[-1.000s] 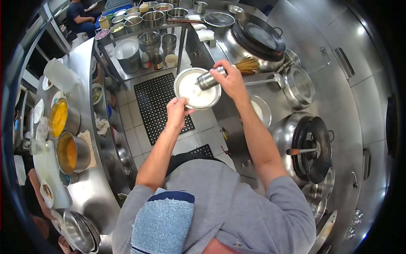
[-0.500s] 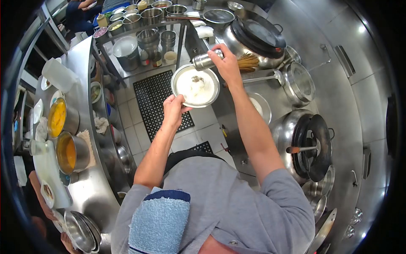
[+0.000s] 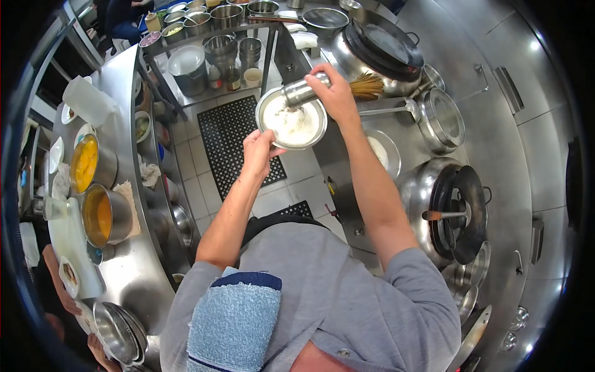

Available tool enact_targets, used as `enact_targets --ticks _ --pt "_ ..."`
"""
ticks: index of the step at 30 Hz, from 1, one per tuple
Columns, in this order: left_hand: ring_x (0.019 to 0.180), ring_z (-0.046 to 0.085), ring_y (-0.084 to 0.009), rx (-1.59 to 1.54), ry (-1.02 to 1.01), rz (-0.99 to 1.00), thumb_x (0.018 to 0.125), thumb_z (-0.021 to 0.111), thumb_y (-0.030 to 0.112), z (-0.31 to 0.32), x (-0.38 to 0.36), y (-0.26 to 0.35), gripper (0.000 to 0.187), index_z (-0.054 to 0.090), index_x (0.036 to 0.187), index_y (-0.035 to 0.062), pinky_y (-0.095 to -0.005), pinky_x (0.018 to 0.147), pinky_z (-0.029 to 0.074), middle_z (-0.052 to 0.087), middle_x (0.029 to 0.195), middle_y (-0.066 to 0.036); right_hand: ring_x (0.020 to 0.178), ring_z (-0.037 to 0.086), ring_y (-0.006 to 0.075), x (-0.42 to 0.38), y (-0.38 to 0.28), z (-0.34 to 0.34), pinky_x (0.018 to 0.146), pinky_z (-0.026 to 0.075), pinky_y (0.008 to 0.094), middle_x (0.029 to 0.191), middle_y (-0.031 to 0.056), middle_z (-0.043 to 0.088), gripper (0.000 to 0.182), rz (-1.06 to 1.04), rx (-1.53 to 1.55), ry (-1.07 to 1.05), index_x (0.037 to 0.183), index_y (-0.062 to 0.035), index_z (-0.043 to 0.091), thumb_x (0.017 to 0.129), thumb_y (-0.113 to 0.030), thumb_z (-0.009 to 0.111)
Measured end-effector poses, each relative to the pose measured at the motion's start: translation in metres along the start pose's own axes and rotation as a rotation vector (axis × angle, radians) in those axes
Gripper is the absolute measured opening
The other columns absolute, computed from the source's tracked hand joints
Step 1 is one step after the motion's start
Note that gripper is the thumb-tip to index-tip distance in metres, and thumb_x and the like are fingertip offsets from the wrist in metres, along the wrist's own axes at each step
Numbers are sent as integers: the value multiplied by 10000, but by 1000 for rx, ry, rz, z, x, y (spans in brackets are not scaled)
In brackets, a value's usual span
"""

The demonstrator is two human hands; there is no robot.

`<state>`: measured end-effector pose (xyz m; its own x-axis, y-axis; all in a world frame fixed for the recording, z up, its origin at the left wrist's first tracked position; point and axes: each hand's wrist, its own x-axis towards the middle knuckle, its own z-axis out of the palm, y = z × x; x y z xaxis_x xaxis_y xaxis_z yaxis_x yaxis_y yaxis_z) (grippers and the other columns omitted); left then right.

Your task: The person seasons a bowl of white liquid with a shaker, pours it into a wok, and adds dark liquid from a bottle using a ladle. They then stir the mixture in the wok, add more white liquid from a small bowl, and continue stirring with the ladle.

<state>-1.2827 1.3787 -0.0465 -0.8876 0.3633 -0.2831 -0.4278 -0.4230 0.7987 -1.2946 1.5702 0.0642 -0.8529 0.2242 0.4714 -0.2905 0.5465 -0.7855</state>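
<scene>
Above the tiled floor, between the far rack and the stove range on the right, the left hand (image 3: 259,150) grips the near rim of a round metal plate (image 3: 291,118) while the right hand (image 3: 334,93) is clamped around a steel shaker (image 3: 302,92) tipped over the plate's far edge. This looks like the seasoning step; the next move seems to call for righting the shaker while keeping the plate level. The plate carries a pale white mound flecked with dark specks.

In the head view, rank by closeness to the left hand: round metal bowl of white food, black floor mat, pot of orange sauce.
1. Round metal bowl of white food: held at its rim by the left hand.
2. Black floor mat: just beyond the hand.
3. Pot of orange sauce: far left counter.
</scene>
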Motion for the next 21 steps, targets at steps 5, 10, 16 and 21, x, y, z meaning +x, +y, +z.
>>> enact_targets --ticks 5,10,16,21 --pt "670 638 -135 -42 52 1 786 520 59 -4 -4 4 119 556 864 -22 -266 567 591 638 823 -93 700 549 178 -7 8 -14 687 448 300 742 89 596 260 -36 -8 69 935 -41 590 839 -278 635" --pt "812 657 -195 -31 62 0 794 524 92 -20 -12 6 157 527 918 -4 -325 660 595 638 946 -130 560 485 105 -8 24 -21 466 374 258 797 53 604 255 405 736 171 954 -67 573 908 -317 565" --pt "735 673 -204 -183 262 104 782 518 38 -34 -68 3 221 545 973 -69 -296 581 602 653 910 -149 720 526 238 -43 40 15 592 435 314 935 162 588 417 670 1520 -290 1131 1 537 923 -360 551" --pt "666 655 -176 -166 569 184 773 549 33 -63 -163 -10 151 575 917 -5 -315 541 578 646 842 -96 942 495 326 -65 10 52 882 408 436 1113 246 491 553 826 1756 -430 1307 20 394 854 -205 617"
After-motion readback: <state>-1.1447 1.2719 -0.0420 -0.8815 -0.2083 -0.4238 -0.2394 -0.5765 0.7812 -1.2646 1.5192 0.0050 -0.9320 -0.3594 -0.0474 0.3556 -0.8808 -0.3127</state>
